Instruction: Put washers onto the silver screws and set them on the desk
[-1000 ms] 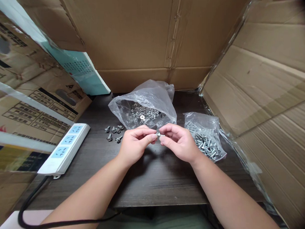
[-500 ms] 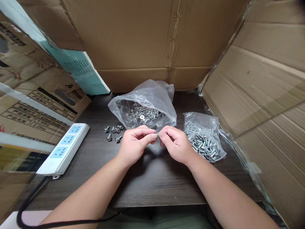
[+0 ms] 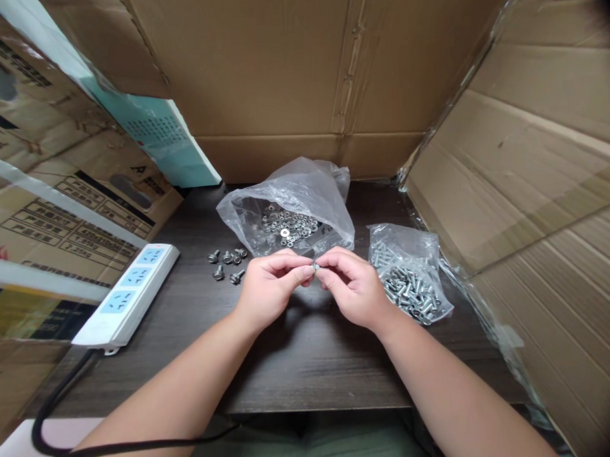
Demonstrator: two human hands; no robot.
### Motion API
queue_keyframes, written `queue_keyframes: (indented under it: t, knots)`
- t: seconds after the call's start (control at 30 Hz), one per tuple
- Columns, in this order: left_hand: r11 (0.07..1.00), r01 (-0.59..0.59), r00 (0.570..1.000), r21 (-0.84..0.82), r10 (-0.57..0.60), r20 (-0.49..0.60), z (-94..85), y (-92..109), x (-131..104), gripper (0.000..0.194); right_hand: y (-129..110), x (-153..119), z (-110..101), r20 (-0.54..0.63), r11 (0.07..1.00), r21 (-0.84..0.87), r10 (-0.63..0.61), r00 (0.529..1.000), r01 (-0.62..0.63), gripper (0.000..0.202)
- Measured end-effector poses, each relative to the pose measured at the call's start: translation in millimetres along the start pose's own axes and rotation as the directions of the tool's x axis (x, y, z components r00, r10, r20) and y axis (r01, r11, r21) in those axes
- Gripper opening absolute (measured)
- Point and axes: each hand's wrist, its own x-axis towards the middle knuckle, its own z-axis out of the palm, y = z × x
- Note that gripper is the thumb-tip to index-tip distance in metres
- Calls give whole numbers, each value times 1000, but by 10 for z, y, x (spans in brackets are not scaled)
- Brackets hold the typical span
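Over the middle of the tabletop, my left hand and my right hand meet fingertip to fingertip. Both thumbs and forefingers are closed on a small silver metal fastener. The fingers cover most of it, so its exact kind cannot be made out. Left of my left hand lie several bolts with washers on them. Just beyond the hands is an open clear plastic bag of loose washers and nuts. Beside my right hand sits another plastic bag, filled with bolts.
A white power strip lies at the left, its black cable running down under my left forearm. Cardboard walls enclose the dark wooden table at the back and both sides. A light-blue printed booklet leans at the back left.
My right fingertips have shifted slightly around the fastener, and a little more of its metal shows. The bags and loose bolts have stayed in place.
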Motion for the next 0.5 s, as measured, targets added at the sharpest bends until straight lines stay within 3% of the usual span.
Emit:
queue_keyframes:
  t: [0.23,0.37,0.5]
  knots:
    - [997,-32,999,70,34,-15,13,50,17,8,-10,21,57,-23,995,-96,-34,999,32,12]
    - [970,-147,989,192,150,-2,18,80,-5,7,-25,6,55,27,992,-57,113,993,-111,18]
    - [893,-313,948,324,312,55,9,97,-14,10,-37,-1,29,138,944,63,313,940,-323,30]
